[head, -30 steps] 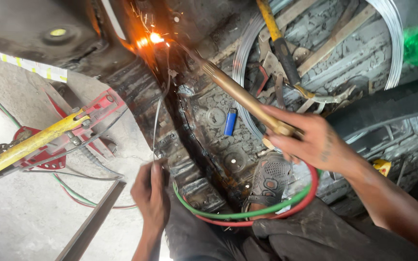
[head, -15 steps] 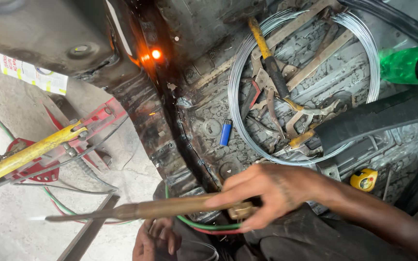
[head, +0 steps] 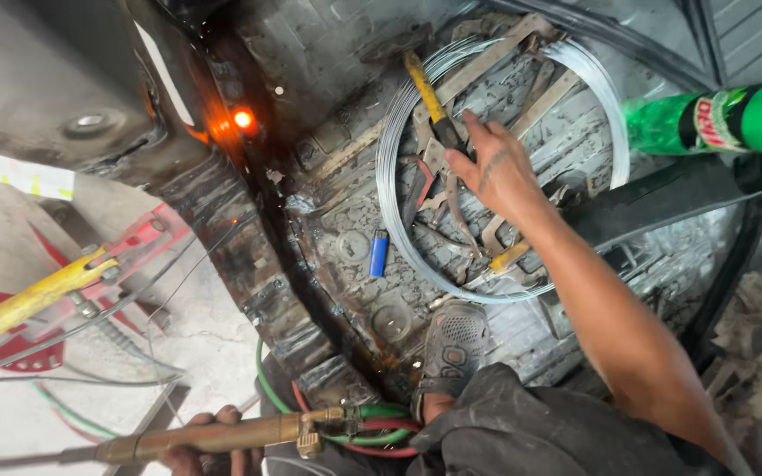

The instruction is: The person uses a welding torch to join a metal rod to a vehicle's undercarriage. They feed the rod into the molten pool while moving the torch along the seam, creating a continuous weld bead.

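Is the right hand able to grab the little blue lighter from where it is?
Probably yes. The right hand lies over the tools inside the wire coil, and the blue lighter sits just outside the coil on the bare metal floor, uncovered.

The right hand [head: 496,172] reaches into a ring of silver wire [head: 399,159] and touches pliers with yellow handles [head: 427,92]. The left hand [head: 209,445] holds a long brass torch [head: 213,436] low down, with green and red hoses [head: 372,427] on it. A small blue lighter [head: 379,253] lies nearby. One spot on the dark metal glows orange [head: 242,118]
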